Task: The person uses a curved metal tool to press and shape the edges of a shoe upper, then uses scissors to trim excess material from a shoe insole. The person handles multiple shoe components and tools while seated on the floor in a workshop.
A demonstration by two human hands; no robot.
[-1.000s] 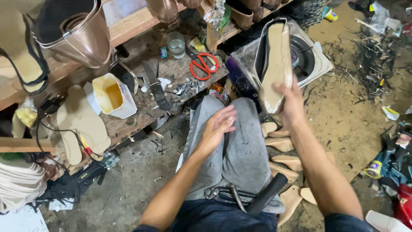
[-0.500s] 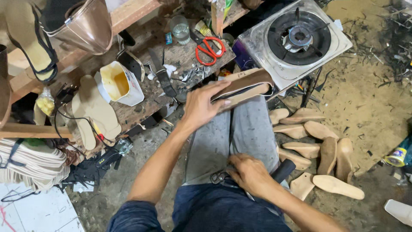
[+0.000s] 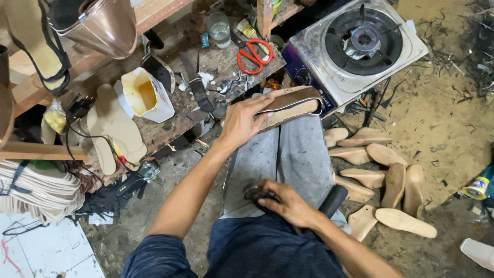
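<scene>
The left hand (image 3: 242, 121) is closed around a shoe sole (image 3: 290, 105), tan with a dark brown upper face, which is held flat over the knees just off the front edge of the wooden worktop (image 3: 170, 121); the fingers are wrapped over its near end. The right hand (image 3: 288, 203) is laid on the lap, its fingers curled narrowly over a small dark tool (image 3: 257, 193); what kind of tool cannot be told. A black handle (image 3: 333, 200) is seen beside that hand on the right thigh.

On the worktop, a white carton (image 3: 146, 95) is tipped on its side towards the left end, and yellow glue is seen inside it. A glass (image 3: 219, 30), partly filled with a clear liquid, is set upright at the back edge, with red-handled scissors (image 3: 253, 54) just beside it. Pale insoles (image 3: 110, 126) are laid at the worktop's left end. A single-burner gas stove (image 3: 363, 44) is placed on the floor to the right, and tan wooden soles (image 3: 383, 177) are scattered on the floor beside the right leg.
</scene>
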